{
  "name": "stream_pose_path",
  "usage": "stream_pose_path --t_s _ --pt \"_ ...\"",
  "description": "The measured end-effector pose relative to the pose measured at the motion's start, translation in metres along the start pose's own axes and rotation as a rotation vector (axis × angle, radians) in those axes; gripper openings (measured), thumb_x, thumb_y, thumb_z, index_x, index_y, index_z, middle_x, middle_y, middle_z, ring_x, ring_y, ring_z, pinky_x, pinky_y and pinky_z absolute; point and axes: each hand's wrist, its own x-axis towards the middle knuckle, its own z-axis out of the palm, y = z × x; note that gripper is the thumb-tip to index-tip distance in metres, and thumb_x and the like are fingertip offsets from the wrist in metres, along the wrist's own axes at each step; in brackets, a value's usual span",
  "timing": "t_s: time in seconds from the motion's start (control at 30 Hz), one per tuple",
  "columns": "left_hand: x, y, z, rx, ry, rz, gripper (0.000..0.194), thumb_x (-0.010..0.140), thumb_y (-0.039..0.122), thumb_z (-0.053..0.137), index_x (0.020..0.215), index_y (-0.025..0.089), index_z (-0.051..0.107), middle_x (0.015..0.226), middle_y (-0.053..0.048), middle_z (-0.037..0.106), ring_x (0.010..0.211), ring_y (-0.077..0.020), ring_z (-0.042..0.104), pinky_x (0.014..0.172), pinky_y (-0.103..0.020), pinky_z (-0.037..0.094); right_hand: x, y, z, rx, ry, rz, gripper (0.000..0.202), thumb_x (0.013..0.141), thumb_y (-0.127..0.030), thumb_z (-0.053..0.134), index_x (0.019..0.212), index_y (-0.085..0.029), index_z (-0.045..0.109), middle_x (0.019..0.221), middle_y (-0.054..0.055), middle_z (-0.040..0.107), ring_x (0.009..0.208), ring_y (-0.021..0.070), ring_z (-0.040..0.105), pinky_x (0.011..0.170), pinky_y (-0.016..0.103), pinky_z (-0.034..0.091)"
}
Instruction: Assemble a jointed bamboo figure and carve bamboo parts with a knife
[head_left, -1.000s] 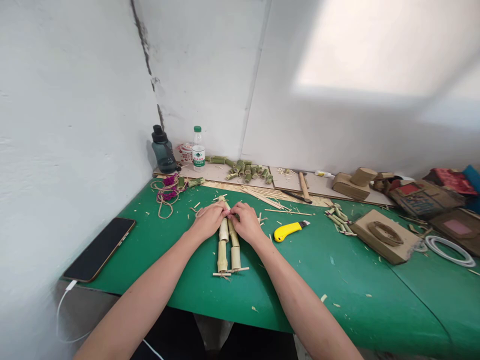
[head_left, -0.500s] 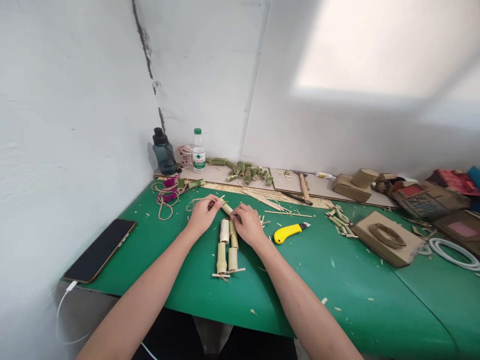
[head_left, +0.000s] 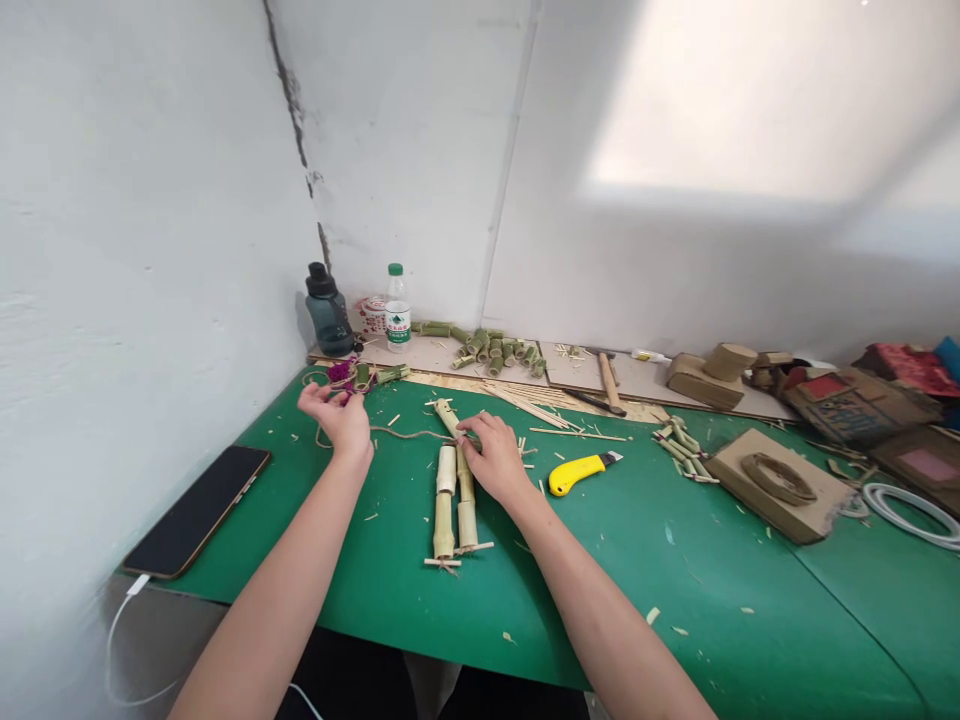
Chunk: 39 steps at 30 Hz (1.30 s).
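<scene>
Both bare forearms reach forward from lower edge of view, spread apart. Left hand (head_left: pixel 337 420) farther out to left — wrist (head_left: pixel 354 462) bent, fingers loosely curled, grip unclear. Right hand (head_left: pixel 491 455) nearer middle — back upward, fingers bent inward, fingertips partly hidden. Dark-clad legs (head_left: pixel 510 700) below, between forearms.

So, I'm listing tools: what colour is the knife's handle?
The knife's handle is yellow, in the head view.

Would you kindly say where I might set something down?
Bar small shavings, the green table is barest right of the right forearm, in front of the yellow knife. A smaller gap lies between phone and left forearm. The back edge is crowded with bottles and bamboo pieces.
</scene>
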Motion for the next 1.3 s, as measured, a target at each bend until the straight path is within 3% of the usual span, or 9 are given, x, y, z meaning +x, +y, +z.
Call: stream_pose_path --t_s 0.1,0.17,0.3,0.4,0.63,0.77,0.9,1.07,1.3 --pt "-0.004 0.016 -0.009 0.180 0.142 0.212 0.071 0.074 0.003 0.060 0.135 0.022 0.028 0.143 -0.016 0.036 0.118 -0.0200 0.055 0.107 -0.042 0.047 0.000 0.001 0.002 -0.005 0.019 0.002 0.021 0.096 -0.017 0.057 0.114 -0.023 0.068 0.116 0.008 0.067 0.110 0.0259 0.057 0.092 0.039 0.040" --pt "-0.012 0.026 -0.013 0.284 0.123 0.348 0.068 0.076 0.004 0.058 0.136 0.021 0.032 0.143 -0.017 0.040 0.125 -0.0253 0.054 0.115 -0.050 0.041 0.000 0.001 0.002 -0.005 0.031 0.007 0.024 0.096 -0.017 0.057 0.117 -0.023 0.067 0.120 0.008 0.067 0.112 0.0267 0.057 0.094 0.040 0.041" --pt "-0.026 0.033 -0.011 0.384 -0.162 0.522 0.054 0.084 0.010 0.057 0.136 0.021 0.044 0.144 -0.017 0.047 0.142 -0.0312 0.043 0.121 -0.051 0.032 -0.001 0.000 0.000 0.012 0.053 0.026 0.032 0.095 -0.016 0.055 0.125 -0.022 0.063 0.127 0.010 0.065 0.117 0.0283 0.056 0.098 0.042 0.042" --pt "-0.025 0.028 -0.003 0.489 -0.383 0.571 0.052 0.087 0.014 0.055 0.138 0.021 0.048 0.148 -0.016 0.049 0.143 -0.0314 0.043 0.121 -0.048 0.035 -0.002 -0.001 -0.002 0.025 0.081 0.045 0.036 0.094 -0.016 0.055 0.130 -0.021 0.061 0.131 0.011 0.064 0.121 0.0294 0.055 0.101 0.044 0.043" --pt "0.025 0.015 0.045 1.124 -0.728 0.624 0.049 0.093 0.029 0.052 0.139 0.013 0.054 0.141 -0.021 0.058 0.131 -0.0366 0.055 0.107 -0.048 0.046 -0.001 -0.002 -0.002 0.072 0.164 0.085 0.047 0.090 -0.015 0.055 0.136 -0.023 0.057 0.142 0.012 0.058 0.130 0.0318 0.052 0.110 0.050 0.041" --pt "0.048 0.009 0.065 1.249 -0.800 0.642 0.030 0.087 0.032 0.059 0.109 0.014 0.069 0.116 -0.022 0.072 0.117 -0.0398 0.062 0.101 -0.053 0.045 -0.002 -0.002 0.001 0.087 0.186 0.082 0.051 0.089 -0.015 0.055 0.139 -0.024 0.055 0.146 0.012 0.055 0.134 0.0319 0.049 0.115 0.052 0.038" --pt "0.056 0.003 0.068 1.304 -0.811 0.658 0.023 0.085 0.031 0.059 0.098 0.017 0.071 0.108 -0.020 0.075 0.113 -0.0397 0.064 0.100 -0.055 0.043 -0.002 -0.002 0.001 0.102 0.190 0.110 0.052 0.089 -0.016 0.056 0.140 -0.025 0.054 0.148 0.012 0.054 0.136 0.0326 0.048 0.116 0.055 0.037" --pt "0.056 0.003 0.065 1.256 -0.807 0.706 0.027 0.088 0.030 0.057 0.108 0.019 0.070 0.115 -0.018 0.074 0.118 -0.0384 0.062 0.105 -0.056 0.037 -0.003 -0.004 -0.002 0.100 0.173 0.144 0.053 0.091 -0.019 0.055 0.143 -0.026 0.053 0.151 0.011 0.052 0.140 0.0329 0.046 0.116 0.055 0.038" --pt "0.044 0.043 0.056 0.540 -0.493 0.608 0.035 0.088 0.036 0.065 0.120 0.020 0.061 0.114 -0.010 0.071 0.106 -0.0284 0.066 0.102 -0.046 0.047 -0.002 0.002 0.000 0.103 0.191 0.200 0.057 0.090 -0.021 0.054 0.146 -0.026 0.047 0.156 0.011 0.046 0.144 0.0329 0.043 0.118 0.057 0.038"
